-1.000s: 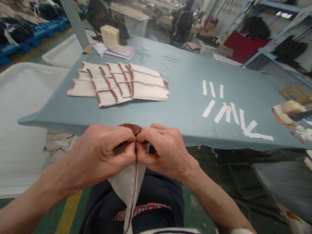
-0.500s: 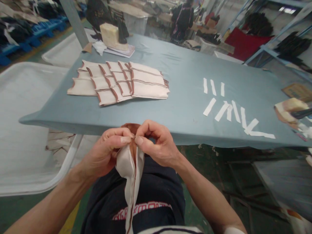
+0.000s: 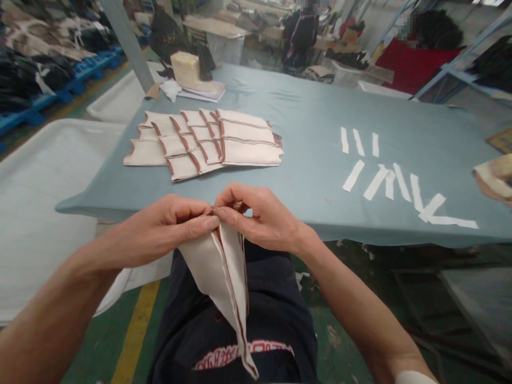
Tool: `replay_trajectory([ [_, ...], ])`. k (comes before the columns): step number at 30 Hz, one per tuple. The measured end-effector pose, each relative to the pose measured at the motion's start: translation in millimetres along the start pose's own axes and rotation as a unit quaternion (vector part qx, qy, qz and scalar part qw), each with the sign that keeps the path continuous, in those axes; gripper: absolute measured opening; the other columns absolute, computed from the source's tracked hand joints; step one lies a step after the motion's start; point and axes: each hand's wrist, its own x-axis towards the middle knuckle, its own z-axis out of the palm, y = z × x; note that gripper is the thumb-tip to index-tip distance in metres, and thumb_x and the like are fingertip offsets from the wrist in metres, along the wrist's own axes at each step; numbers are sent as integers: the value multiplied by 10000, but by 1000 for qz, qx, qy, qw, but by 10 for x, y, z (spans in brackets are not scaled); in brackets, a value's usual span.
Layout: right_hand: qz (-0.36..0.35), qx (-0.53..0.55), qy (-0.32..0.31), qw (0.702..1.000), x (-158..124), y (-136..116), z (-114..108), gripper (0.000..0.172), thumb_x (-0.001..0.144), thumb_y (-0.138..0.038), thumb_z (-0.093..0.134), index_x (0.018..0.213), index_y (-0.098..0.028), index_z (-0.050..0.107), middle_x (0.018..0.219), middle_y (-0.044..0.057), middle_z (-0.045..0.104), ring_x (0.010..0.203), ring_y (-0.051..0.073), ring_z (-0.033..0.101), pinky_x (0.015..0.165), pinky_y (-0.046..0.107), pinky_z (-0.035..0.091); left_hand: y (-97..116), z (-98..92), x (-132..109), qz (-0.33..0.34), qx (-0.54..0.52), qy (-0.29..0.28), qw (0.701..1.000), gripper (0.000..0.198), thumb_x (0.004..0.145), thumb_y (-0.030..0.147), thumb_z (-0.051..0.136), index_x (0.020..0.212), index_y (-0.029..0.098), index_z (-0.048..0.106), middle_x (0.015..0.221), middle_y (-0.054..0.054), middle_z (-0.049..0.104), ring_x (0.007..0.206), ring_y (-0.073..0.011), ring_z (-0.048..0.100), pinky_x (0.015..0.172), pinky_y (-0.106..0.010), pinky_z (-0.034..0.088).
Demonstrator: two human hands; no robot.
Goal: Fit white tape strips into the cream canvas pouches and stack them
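Between my two hands hangs a cream fabric panel [image 3: 208, 266] with brown edging, folded and tapering down over my dark apron. My left hand [image 3: 180, 221] pinches its top edge with thumb and fingers. Right beside it, my right hand [image 3: 248, 213] grips the same edge, so the fingertips of both hands nearly meet. The fingers hide part of the pinched edge. On the table beyond lie several overlapping cream panels [image 3: 248, 136] with brown edges, like the one I hold.
The blue-covered table [image 3: 304, 181] spans the front. White strips [image 3: 374, 184] lie scattered on its right. A yellowish block [image 3: 186, 69] sits at the back left near a metal post [image 3: 130, 45]. A white tub [image 3: 48, 213] stands at the left. A person [image 3: 300, 34] is in the background.
My hands have moved slightly up and left, still pinching the top edge. The hanging panel's lower end has swung right and its folds have spread wider. The view has shifted a little.
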Motion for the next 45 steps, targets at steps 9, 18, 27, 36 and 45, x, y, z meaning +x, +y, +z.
replay_trajectory([
  [9,172,-36,126,976,-413,-331,281,266,1053,-462,687,921,-231,687,891,3,791,809,170,684,787,333,503,79,370,-289,74,104,138,982,437,1041,415,677,671,193,743,580,59,597,526,-97,516,495,-150,382],
  [18,209,-79,190,956,-576,-350,389,208,976,-403,696,845,-255,633,759,-20,686,690,160,602,685,307,417,-54,699,-278,102,115,193,969,297,1037,335,667,829,227,849,630,60,729,530,-130,618,528,-211,440],
  [27,282,23,164,945,-743,-179,614,30,879,-249,600,904,-262,592,751,-59,621,641,149,557,620,277,390,-398,965,-417,53,63,217,973,391,1134,372,597,825,214,776,927,-54,846,811,-215,759,695,-277,563],
  [36,223,151,166,949,-1539,-64,897,83,1100,-296,653,1037,-256,617,940,1,645,848,183,607,807,303,498,-386,1287,-726,214,194,155,945,213,1188,166,624,995,231,684,825,28,794,693,-160,740,697,-281,559],
  [45,387,362,116,840,-2061,-210,977,437,1038,-501,818,852,-266,499,866,-17,552,810,185,501,793,297,457,-650,1721,-976,255,162,-20,953,197,1142,136,637,967,225,651,870,20,826,741,-168,784,735,-328,579],
])
